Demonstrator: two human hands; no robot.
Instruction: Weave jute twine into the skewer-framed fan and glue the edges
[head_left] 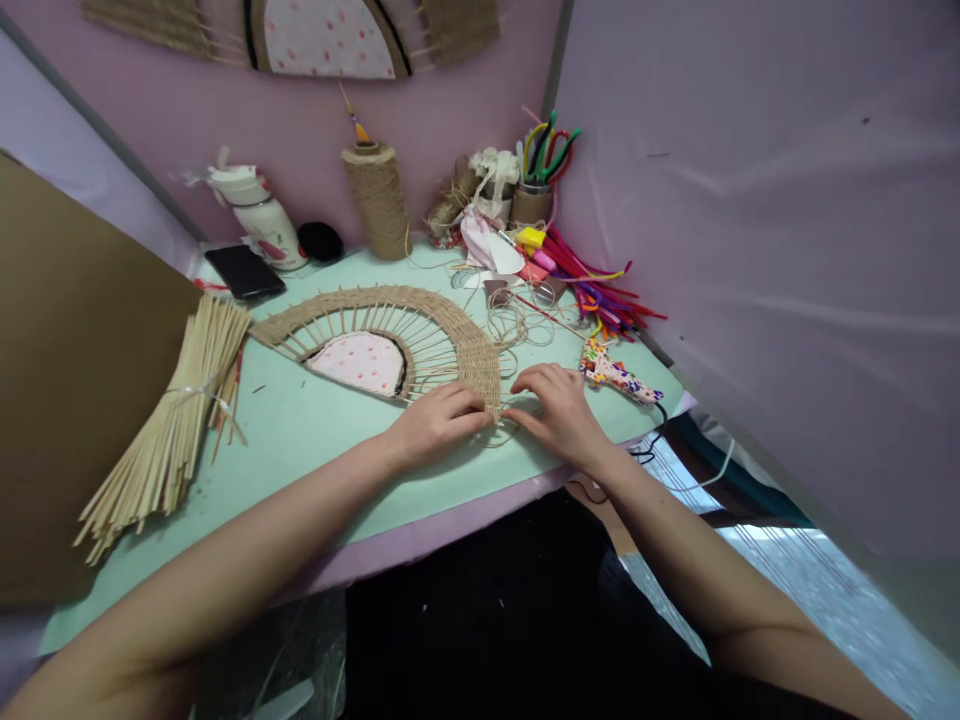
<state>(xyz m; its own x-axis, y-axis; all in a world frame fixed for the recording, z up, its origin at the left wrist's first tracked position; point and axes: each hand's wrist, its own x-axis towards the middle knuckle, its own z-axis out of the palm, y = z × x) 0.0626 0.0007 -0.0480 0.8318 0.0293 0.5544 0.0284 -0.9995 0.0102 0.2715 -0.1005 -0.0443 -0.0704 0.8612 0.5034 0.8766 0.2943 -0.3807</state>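
A half-round woven fan (pixel 471 340) of twine on thin sticks lies on the table, with a pink-spotted white half-circle (pixel 361 362) at its centre. My left hand (pixel 441 422) is closed on the right end of the woven band, fingers on top and thumb along the near edge. Just right of that end, my right hand (pixel 561 412) has its thumb and fingers curled around a thin strand of twine (pixel 513 436), partly hidden by the fingers. Loose twine loops lie beyond the hands.
Bundled sticks (pixel 169 420) lie at left by a brown board (pixel 75 400). Behind stand a bottle (pixel 264 222), a twine spool (pixel 379 205) and a scissors holder (pixel 532 203). Pipe cleaners (pixel 600 290) and a patterned glue gun (pixel 619 375) lie at right, its cord over the edge.
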